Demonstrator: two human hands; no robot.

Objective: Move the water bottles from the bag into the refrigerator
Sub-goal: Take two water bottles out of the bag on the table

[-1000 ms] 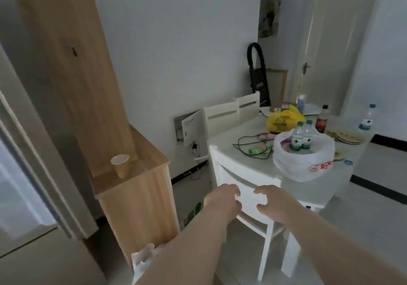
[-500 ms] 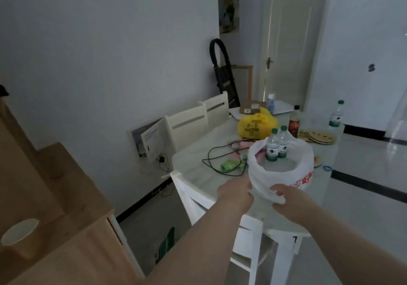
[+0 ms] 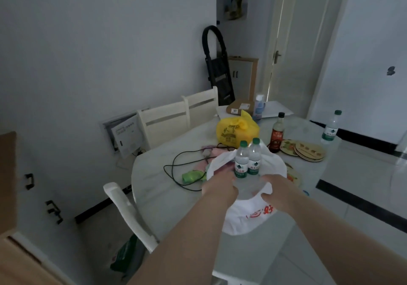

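Note:
Two clear water bottles with green caps and labels, the left water bottle (image 3: 240,163) and the right water bottle (image 3: 254,158), stand upright in an open white plastic bag (image 3: 246,217) with red print on the table (image 3: 163,174). My left hand (image 3: 220,189) reaches into the bag and curls around the lower part of the left bottle. My right hand (image 3: 278,191) wraps the lower part of the right bottle, thumb and fingers spread around it. The fingertips are partly hidden. A third water bottle (image 3: 330,128) stands at the table's far right. The refrigerator is out of view.
A white chair (image 3: 130,214) stands between me and the table. On the table lie a yellow bag (image 3: 235,130), a dark sauce bottle (image 3: 278,136), black cables (image 3: 176,170), a green wrapper (image 3: 190,176) and plates (image 3: 304,150). A wooden cabinet (image 3: 8,218) is at the left.
I have turned from the cabinet toward the table and stepped closer. Both hands moved from the chair back to the bag's front, then into the bag around the two bottles.

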